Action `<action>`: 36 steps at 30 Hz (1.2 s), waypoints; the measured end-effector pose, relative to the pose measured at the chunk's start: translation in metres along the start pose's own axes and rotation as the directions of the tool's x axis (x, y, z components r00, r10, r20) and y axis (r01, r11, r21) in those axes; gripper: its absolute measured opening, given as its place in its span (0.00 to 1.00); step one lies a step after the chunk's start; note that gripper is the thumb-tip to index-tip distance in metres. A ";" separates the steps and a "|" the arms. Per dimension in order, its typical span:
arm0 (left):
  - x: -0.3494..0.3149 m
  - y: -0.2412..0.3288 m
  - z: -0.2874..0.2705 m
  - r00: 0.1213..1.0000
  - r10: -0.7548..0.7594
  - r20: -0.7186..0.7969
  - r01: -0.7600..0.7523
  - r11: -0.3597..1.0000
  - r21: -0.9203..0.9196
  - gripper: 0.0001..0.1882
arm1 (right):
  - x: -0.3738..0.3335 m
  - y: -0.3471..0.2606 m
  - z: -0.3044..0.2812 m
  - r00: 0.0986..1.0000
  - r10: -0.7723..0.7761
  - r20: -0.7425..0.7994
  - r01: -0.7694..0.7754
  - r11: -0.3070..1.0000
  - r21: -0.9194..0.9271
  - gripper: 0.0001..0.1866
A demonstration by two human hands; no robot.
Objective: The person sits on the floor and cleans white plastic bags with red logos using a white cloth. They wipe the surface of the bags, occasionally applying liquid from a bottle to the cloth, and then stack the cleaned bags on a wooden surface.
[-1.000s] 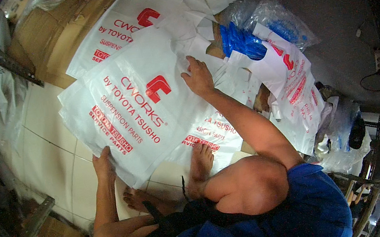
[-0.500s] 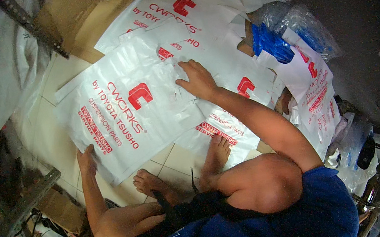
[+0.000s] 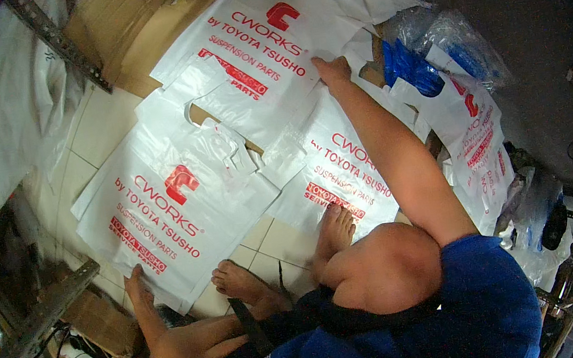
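Your left hand [image 3: 139, 289] touches the near white bag's [image 3: 162, 221] lower-left edge on the tiled floor [image 3: 93, 125]; your right hand [image 3: 332, 71] meets the far white bag's [image 3: 251, 47] right edge. Fingertips are unclear: I cannot tell whether either pinches. A clear bag [image 3: 444, 29] holds blurred blue contents [image 3: 471, 57], hard to identify.

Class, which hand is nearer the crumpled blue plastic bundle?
Right. The right hand lies a little left of the crumpled blue plastic bundle; the left hand is much farther down-left, at the lower edge of a red-printed white plastic bag.
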State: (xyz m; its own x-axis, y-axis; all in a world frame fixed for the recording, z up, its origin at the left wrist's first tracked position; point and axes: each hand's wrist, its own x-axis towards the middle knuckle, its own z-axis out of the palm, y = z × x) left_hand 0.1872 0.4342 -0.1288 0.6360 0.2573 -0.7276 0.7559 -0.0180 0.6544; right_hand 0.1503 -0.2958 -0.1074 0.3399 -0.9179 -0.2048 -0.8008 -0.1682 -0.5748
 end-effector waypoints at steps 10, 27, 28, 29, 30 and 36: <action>-0.018 -0.001 0.039 0.999 -0.026 0.041 0.026 1.000 0.001 0.31 | 0.106 0.022 0.044 0.976 -0.137 0.167 0.155 0.983 -0.102 0.35; -0.013 -0.004 0.011 0.991 0.122 0.047 -0.121 0.992 -0.028 0.28 | 0.005 -0.064 0.015 0.959 0.242 0.146 -0.203 0.950 -0.237 0.44; -0.014 -0.001 0.011 0.992 0.119 0.051 -0.118 0.993 -0.020 0.27 | 0.003 -0.065 0.014 0.963 0.239 0.121 -0.203 0.945 -0.257 0.44; -0.017 0.002 0.009 0.992 0.116 0.051 -0.116 0.993 -0.013 0.27 | 0.000 -0.066 0.012 0.967 0.235 0.099 -0.200 0.940 -0.276 0.44; -0.019 0.003 0.010 0.993 0.107 0.059 -0.107 0.994 -0.001 0.26 | 0.000 -0.062 0.010 0.969 0.238 0.070 -0.207 0.931 -0.301 0.44; -0.025 0.005 0.023 0.989 0.133 0.058 -0.135 0.990 0.033 0.29 | 0.050 -0.030 0.041 0.960 0.259 -0.104 -0.275 0.945 -0.179 0.43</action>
State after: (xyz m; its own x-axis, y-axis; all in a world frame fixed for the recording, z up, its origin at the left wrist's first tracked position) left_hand 0.1782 0.4052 -0.1120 0.7387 0.1966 -0.6447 0.6679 -0.0847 0.7394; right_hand 0.2115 -0.3218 -0.1323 0.0671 -0.9624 -0.2630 -0.9383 0.0288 -0.3446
